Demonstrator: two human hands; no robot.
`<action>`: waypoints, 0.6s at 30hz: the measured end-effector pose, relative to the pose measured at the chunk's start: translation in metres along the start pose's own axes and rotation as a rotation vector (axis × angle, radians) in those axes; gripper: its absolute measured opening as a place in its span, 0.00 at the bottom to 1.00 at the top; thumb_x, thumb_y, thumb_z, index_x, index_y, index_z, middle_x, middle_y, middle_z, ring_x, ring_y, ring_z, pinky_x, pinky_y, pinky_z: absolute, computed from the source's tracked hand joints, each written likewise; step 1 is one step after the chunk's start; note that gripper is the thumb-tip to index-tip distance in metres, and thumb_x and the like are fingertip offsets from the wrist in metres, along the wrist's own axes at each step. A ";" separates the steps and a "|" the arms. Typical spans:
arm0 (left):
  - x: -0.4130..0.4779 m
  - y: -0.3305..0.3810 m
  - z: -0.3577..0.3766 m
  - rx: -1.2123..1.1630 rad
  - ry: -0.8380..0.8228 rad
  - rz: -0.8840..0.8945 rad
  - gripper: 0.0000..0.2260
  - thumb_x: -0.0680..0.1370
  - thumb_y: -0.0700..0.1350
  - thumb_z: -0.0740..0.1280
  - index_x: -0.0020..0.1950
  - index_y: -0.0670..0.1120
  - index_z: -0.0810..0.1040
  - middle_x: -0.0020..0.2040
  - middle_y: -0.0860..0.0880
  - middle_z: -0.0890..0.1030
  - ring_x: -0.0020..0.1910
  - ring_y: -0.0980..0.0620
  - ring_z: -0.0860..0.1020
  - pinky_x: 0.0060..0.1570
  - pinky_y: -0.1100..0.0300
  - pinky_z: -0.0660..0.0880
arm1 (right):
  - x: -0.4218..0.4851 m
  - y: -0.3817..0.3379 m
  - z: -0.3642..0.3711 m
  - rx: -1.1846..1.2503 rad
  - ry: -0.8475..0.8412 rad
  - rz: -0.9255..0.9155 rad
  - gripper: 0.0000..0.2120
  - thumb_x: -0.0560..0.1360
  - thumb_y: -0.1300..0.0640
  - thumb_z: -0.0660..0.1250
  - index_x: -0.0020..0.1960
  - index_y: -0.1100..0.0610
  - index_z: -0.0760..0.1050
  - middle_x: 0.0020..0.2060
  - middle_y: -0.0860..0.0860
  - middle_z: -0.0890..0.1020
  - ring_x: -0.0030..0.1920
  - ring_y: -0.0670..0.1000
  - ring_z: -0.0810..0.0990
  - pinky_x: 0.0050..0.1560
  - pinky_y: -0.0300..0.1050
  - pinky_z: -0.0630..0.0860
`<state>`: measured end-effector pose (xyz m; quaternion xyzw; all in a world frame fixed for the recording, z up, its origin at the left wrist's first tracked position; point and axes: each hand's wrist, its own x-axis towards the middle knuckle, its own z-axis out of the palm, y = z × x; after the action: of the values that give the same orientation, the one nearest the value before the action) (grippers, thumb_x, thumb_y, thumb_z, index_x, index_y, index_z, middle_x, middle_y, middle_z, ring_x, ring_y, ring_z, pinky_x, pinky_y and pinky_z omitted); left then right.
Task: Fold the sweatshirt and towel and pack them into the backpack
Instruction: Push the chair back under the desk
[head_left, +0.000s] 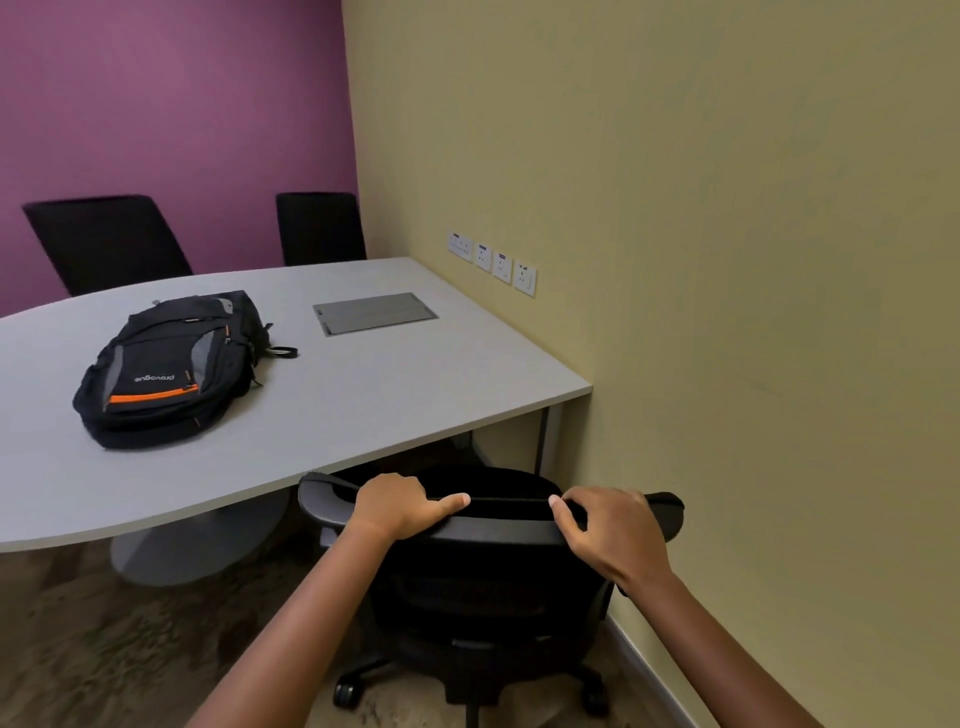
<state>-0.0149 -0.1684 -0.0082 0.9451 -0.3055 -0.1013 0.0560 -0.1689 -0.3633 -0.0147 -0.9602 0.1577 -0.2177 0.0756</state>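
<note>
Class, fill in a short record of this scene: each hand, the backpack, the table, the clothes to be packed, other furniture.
left hand: grips top edge of chair
right hand: grips the same edge, further right
backpack: lies flat on table, front up, looks closed
hatch: set in the table, shut
sweatshirt, towel: not in view
far chairs: two, beyond the table

2 bare forearms reach up from 6 o'clock. The left hand (402, 506), toward 7 o'clock, and the right hand (613, 530), toward 5 o'clock, each curl over the chair backrest (498, 526), thumbs pointing inward.
</note>
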 end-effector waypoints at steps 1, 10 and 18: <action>-0.005 0.001 0.000 0.000 0.008 0.011 0.34 0.62 0.78 0.41 0.26 0.48 0.61 0.25 0.52 0.64 0.27 0.54 0.65 0.36 0.61 0.65 | -0.004 0.000 -0.001 0.012 0.030 -0.008 0.33 0.70 0.35 0.40 0.44 0.49 0.80 0.33 0.45 0.81 0.32 0.42 0.71 0.44 0.39 0.65; -0.033 0.008 0.006 -0.004 0.095 -0.033 0.29 0.75 0.68 0.52 0.25 0.47 0.59 0.25 0.52 0.63 0.25 0.55 0.63 0.30 0.63 0.60 | -0.013 0.003 -0.009 0.056 0.175 -0.061 0.23 0.72 0.42 0.50 0.32 0.50 0.79 0.21 0.43 0.71 0.21 0.36 0.61 0.30 0.28 0.51; -0.025 0.021 0.006 -0.024 0.153 -0.077 0.28 0.77 0.65 0.52 0.26 0.46 0.61 0.25 0.52 0.64 0.26 0.54 0.64 0.30 0.63 0.61 | 0.013 0.023 -0.006 0.072 0.170 -0.098 0.25 0.70 0.41 0.47 0.37 0.50 0.82 0.29 0.45 0.82 0.29 0.45 0.77 0.28 0.29 0.55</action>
<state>-0.0483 -0.1709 -0.0064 0.9604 -0.2627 -0.0347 0.0866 -0.1668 -0.3897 -0.0089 -0.9416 0.1086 -0.3071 0.0857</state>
